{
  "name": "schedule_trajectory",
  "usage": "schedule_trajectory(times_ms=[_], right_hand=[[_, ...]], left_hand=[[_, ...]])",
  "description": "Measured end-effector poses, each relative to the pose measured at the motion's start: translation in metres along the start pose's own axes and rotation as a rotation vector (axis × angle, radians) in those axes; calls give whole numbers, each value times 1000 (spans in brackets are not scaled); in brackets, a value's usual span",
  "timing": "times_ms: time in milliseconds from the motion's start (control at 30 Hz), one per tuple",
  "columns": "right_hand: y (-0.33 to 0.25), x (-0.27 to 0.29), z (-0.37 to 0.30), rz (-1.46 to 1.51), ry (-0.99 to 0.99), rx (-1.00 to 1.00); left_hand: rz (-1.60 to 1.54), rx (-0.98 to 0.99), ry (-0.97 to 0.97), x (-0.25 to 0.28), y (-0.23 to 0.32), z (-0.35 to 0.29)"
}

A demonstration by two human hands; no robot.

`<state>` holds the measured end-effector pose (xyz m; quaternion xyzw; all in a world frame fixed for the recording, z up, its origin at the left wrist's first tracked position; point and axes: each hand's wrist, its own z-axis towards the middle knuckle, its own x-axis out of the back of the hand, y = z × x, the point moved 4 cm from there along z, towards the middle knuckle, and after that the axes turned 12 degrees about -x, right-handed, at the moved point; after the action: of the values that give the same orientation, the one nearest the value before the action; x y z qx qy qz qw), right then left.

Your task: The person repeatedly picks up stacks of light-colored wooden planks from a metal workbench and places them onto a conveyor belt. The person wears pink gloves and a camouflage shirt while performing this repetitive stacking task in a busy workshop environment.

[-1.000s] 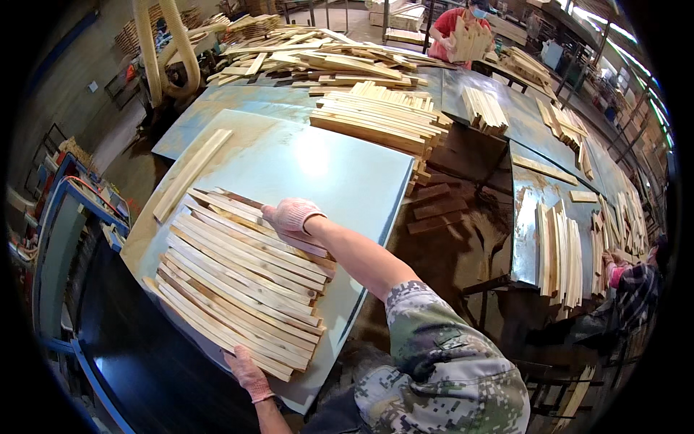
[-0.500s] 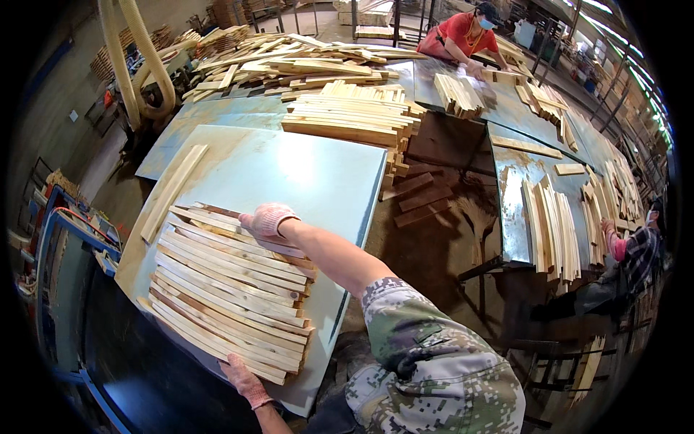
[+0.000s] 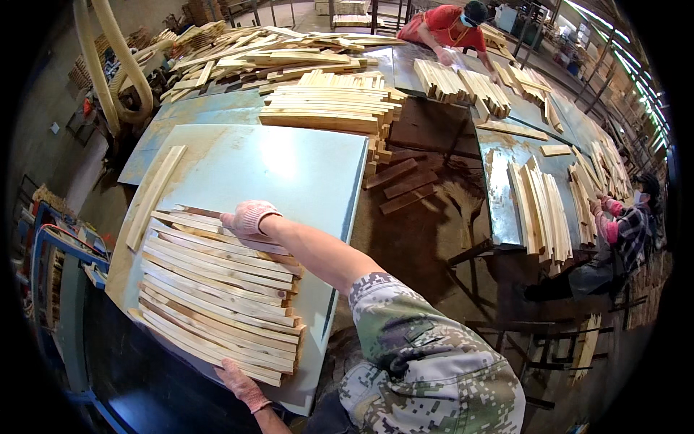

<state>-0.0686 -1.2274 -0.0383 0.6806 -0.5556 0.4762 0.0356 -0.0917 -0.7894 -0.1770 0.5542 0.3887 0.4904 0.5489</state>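
Observation:
A row of pale wooden strips (image 3: 217,289) lies side by side on a light blue tabletop (image 3: 238,155). My right hand (image 3: 249,217), in a whitish-pink knit glove, is closed over the far edge of the row, its fingers partly hidden. At the near edge, my left hand (image 3: 242,387), gloved alike, grips the closest strip, with some fingers out of sight below it. The row sits between my two hands. Two longer strips (image 3: 155,195) lie apart at the tabletop's left side.
Beyond the tabletop is a neat stack of strips (image 3: 325,108), with a loose heap (image 3: 289,58) behind. A person in red (image 3: 448,29) handles strips at the far table; another in plaid (image 3: 629,224) sits at the right table (image 3: 504,206). A broom (image 3: 463,202) stands between the tables.
The whole scene has shifted slightly left in view. My hands keep their places on the strips. The person in red has leaned over, and another bundle now shows beside the first on the far table.

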Motion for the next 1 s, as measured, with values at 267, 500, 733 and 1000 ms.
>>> schedule_trajectory(times_ms=[267, 500, 733, 1000], right_hand=[[-2, 3, 0, 14, 14, 27], [-10, -16, 75, 202, -139, 1], [-37, -30, 108, -40, 202, 132], [-52, -69, 40, 94, -36, 192]], left_hand=[[-41, -32, -22, -3, -6, 0], [181, -3, -39, -19, 26, 3], [369, -287, -20, -1, 53, 38], [410, -257, 121, 60, 98, 16]])
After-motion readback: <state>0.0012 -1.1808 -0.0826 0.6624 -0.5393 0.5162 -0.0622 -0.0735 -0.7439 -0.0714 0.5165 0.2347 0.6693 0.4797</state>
